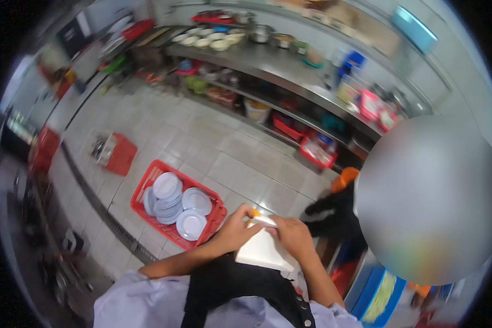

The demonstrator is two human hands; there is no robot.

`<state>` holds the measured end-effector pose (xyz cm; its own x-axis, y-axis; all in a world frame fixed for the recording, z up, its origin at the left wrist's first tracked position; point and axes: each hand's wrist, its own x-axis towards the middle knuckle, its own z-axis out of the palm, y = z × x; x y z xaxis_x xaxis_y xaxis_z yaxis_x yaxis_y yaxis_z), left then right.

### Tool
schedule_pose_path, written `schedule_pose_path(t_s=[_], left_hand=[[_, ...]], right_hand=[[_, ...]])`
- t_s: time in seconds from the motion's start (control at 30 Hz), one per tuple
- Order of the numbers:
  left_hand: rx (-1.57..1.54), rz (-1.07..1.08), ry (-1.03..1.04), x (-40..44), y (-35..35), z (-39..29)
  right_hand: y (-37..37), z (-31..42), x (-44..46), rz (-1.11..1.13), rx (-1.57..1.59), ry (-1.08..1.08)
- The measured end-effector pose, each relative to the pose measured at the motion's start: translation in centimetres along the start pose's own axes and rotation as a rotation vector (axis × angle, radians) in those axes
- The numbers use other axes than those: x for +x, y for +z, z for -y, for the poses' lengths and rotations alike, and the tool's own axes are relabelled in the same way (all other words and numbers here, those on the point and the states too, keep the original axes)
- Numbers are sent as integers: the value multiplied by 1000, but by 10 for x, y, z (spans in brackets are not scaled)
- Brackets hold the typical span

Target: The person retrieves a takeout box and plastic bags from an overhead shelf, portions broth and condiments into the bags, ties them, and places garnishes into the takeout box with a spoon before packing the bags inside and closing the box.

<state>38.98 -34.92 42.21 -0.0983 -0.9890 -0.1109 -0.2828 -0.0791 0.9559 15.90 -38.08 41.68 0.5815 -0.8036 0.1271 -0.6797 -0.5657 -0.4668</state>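
White and flat-faced, the squared piece (263,250) sits between my two hands, just in front of my black apron (232,284); whether its lower edge touches the cloth I cannot tell. My left hand (238,230) is curled in on the upper left side, thumb laid over the face, and my right hand (293,236) is bent round the upper right corner, so both are closed on it near the top. An orange bit (255,212) shows at my left fingertips, too small to name.

I judge the piece light, since two loose-looking grips at one end bear it without strain. Its lower edge runs fairly straight, so I'd guess it is stiff enough to hold its shape, though board, foam or folded paper I can't say. Pressing hard with the thumbs might dent or crease it; flat fingers along both side edges would be kinder, especially with damp skin.

Beyond my left forearm, a red plastic basket (217,214) of white plates (191,225) stands on the tiled floor (202,131), well clear of the piece.
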Motion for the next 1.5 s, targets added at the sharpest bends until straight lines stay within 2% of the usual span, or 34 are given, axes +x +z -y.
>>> schedule_pose_path(t_s=[0.07,0.17,0.27,0.33,0.4,0.43,0.53,0.57,0.67,0.77,0.87,0.9,0.93,1.0,1.1,1.2,1.3,1.4,1.5], left_hand=[[-53,16,-88,53,-9,3],[328,-134,133,134,-39,-19],[559,-59,686,242,-74,2],[351,165,555,300,-81,6],[330,211,485,352,-96,-25],[372,211,581,380,-96,-23],[435,282,418,455,-99,-41],[475,317,465,482,-95,-37],[528,378,513,557,-72,-31],[468,442,478,641,-50,-31],[484,294,459,723,-54,-50],[487,238,453,751,-59,-53],[443,166,296,770,-63,-72],[524,45,283,826,-77,-67],[544,-134,266,912,-102,-15],[572,-235,224,975,-108,8],[584,-312,209,1021,-108,26],[611,-310,112,1051,-102,30],[778,-276,187,1088,-115,74]], right_hand=[[-2,-35,40,-7,-61,-12],[-12,-85,112,94,-112,6],[-31,-116,193,118,-99,28],[-55,-135,232,166,-63,102],[-78,-160,271,192,-25,121],[-87,-175,287,192,-7,125],[-109,-224,307,171,-57,268],[-115,-236,312,153,-23,328],[-114,-289,330,122,-119,312],[-117,-354,357,77,47,386],[-149,-436,366,-562,192,425],[-161,-473,368,-735,233,571],[-172,-516,367,-911,276,718],[-182,-620,345,-958,231,1019],[-203,-722,326,-859,-70,1136],[-226,-788,346,-809,-19,1063],[-239,-844,385,-681,-165,998],[-251,-883,422,-556,-344,896],[-258,-930,436,-336,-509,856]])
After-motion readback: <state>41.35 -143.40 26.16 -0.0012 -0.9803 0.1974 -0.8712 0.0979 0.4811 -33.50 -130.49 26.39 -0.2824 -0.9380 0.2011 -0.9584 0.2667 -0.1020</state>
